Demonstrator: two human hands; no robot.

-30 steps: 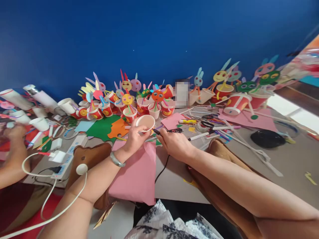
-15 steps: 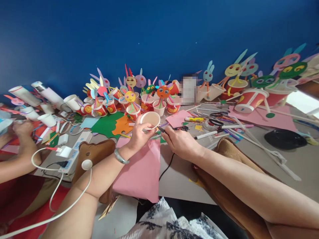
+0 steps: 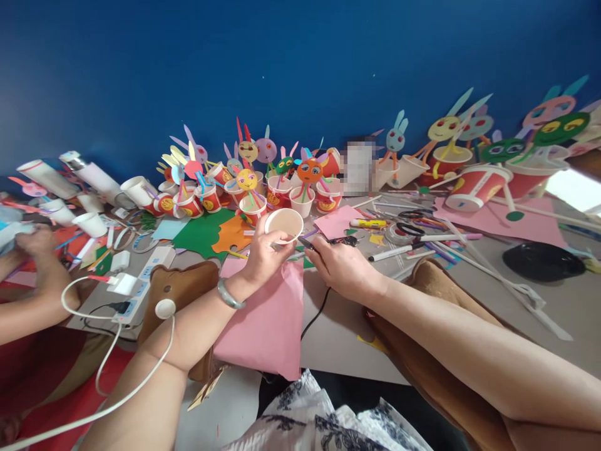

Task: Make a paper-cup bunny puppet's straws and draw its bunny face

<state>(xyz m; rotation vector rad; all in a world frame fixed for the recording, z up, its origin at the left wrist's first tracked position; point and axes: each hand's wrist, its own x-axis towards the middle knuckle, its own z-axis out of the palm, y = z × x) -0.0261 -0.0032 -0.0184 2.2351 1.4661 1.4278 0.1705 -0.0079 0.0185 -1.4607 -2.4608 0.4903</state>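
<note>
Mid-frame, the left hand [image 3: 263, 258] is gripping a round white paper cup [image 3: 284, 223]. The right hand [image 3: 346, 268] is pinching a dark, seemingly slim tool [image 3: 307, 244].

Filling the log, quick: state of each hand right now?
Left hand: closed, holding a paper cup.
Right hand: closed, holding a dark tool; which kind cannot be told.

The held cup [image 3: 284, 223] looks paper (smooth, matt inside).

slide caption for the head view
Left hand holds a cup, right hand a dark tool beside it; paper faces stand behind.
</note>
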